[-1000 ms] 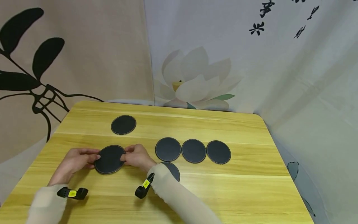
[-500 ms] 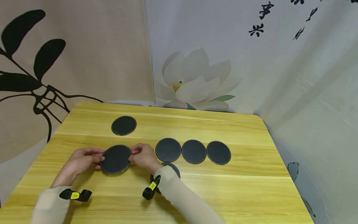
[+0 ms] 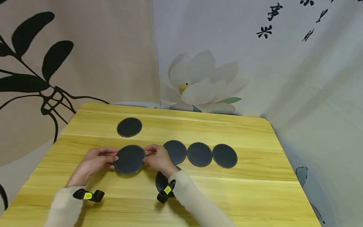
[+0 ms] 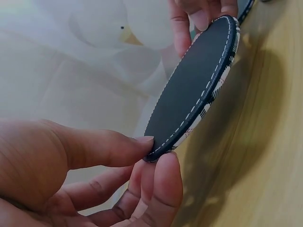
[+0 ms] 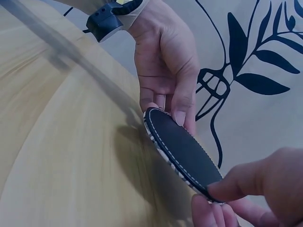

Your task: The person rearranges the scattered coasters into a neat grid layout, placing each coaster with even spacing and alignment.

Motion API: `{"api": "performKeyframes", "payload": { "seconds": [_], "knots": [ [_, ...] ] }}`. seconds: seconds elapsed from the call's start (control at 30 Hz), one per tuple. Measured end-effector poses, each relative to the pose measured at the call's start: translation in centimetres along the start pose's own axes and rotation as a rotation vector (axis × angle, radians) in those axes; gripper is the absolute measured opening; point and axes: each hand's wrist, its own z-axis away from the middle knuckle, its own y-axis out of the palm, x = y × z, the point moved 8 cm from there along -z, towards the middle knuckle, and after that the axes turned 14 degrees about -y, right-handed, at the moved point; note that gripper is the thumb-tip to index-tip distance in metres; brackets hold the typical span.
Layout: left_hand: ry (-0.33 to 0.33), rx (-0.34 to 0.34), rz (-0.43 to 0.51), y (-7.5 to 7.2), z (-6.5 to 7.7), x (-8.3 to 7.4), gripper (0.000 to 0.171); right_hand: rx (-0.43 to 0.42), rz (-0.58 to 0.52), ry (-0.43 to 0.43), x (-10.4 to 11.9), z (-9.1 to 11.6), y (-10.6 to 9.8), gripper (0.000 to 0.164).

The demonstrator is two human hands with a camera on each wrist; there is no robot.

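A round black coaster (image 3: 129, 159) with pale stitching round its rim is held between both hands, raised off the table. My left hand (image 3: 95, 162) pinches its left edge, thumb on top and fingers beneath. On the opposite edge my right hand (image 3: 159, 159) pinches it the same way. In the left wrist view the coaster (image 4: 194, 85) is tilted, and a patterned underside shows along its edge. Its shadow falls on the wood below. Close by the right hand lies another black coaster (image 3: 175, 151), and one more coaster (image 3: 161, 183) is partly hidden under the right wrist.
Two black coasters, a middle one (image 3: 199, 154) and a right one (image 3: 225, 156), continue the row on the wooden table (image 3: 255, 201). A single coaster (image 3: 129, 127) lies at the back left. A printed curtain (image 3: 212, 41) hangs behind the table's far edge.
Both hands have moved to the right with the coaster between them, bringing it nearer the row. The right hand now overlaps the row's left coaster. The head view has shifted slightly.
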Motion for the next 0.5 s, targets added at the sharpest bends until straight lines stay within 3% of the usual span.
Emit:
{"api": "performKeyframes", "payload": {
  "seconds": [0.5],
  "knots": [
    [0.028, 0.039, 0.051, 3.9, -0.5, -2.1, 0.044, -0.013, -0.017, -0.077, -0.3, 1.4, -4.4, 0.04]
  ]
}}
